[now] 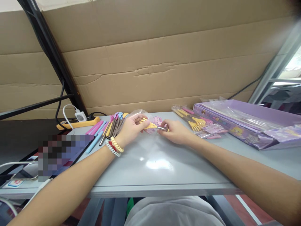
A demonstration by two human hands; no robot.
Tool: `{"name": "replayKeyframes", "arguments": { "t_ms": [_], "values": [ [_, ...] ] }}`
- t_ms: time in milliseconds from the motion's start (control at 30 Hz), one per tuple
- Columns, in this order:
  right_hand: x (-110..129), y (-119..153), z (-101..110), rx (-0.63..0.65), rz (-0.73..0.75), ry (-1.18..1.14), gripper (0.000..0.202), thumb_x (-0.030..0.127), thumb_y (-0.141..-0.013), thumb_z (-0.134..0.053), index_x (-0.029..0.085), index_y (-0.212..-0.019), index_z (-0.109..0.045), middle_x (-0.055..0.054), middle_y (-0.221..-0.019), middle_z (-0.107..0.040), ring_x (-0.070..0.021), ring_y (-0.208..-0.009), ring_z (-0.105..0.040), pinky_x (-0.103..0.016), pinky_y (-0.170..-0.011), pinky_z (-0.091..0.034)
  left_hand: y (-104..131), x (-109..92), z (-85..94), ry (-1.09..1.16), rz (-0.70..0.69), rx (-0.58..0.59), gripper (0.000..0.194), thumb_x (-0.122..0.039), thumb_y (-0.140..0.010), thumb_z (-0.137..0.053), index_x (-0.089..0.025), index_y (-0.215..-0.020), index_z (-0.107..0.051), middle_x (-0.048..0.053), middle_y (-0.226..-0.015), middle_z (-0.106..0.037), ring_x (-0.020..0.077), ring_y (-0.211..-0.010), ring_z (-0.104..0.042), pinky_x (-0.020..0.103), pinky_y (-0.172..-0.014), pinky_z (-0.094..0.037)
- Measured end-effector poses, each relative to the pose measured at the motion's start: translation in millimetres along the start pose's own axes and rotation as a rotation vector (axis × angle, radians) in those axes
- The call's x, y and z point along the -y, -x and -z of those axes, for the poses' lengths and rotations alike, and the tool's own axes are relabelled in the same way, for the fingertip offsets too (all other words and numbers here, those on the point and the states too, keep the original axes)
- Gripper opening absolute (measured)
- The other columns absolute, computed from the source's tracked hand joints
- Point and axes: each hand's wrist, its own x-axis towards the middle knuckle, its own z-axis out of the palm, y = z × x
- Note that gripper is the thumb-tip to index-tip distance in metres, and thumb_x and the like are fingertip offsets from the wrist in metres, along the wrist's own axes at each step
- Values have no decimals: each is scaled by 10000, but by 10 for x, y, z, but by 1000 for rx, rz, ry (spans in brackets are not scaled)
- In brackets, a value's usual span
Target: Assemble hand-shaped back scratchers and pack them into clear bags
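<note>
Between my hands, over the middle of the grey table, is a back scratcher [150, 125] with a yellow hand-shaped head and a short metal rod. My left hand [134, 126], with coiled bands at the wrist, pinches the yellow head. The fingers of my right hand [175, 130] close on the rod end. Just behind my left hand stands a clear plastic bag [140, 112], partly hidden by it. Small pink printed cards [157, 120] lie behind the scratcher. To the left, several loose back scratchers [115, 125] with pink, blue and yellow heads lie in a row.
Bagged yellow and pink scratchers [191, 119] lie at the right, beside a purple display box [225, 125] holding clear plastic bags. Pink and blue tubes [96, 133] lie left. A yellow power strip [94, 121] with a white charger [80, 115] sits at the back left. Cardboard [150, 62] stands behind.
</note>
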Motion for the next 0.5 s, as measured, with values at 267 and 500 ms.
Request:
{"name": "replayKeyframes", "arguments": {
  "t_ms": [267, 500],
  "values": [
    [0, 8, 27, 21, 36, 16, 212, 397, -776, -493, 200, -716, -542, -9, -616, -584, -140, -561, -485, -240, -512, -284, -45, -13, 93, 76, -27, -197, 223, -318, -648, -703, -152, -758, -602, -25, -652, -579, 93, -566, -538, 216, -486, -464],
    [-17, 2, 50, 54, 80, -2, 376, 501, -817, -433, 205, -589, -467, 7, -550, -509, -128, -524, -434, -245, -504, -260, -48, -41, 146, 62, -27, -232, 211, -326, -642, -704, -169, -745, -606, -31, -627, -582, 98, -552, -534, 215, -467, -467]
  ]
}}
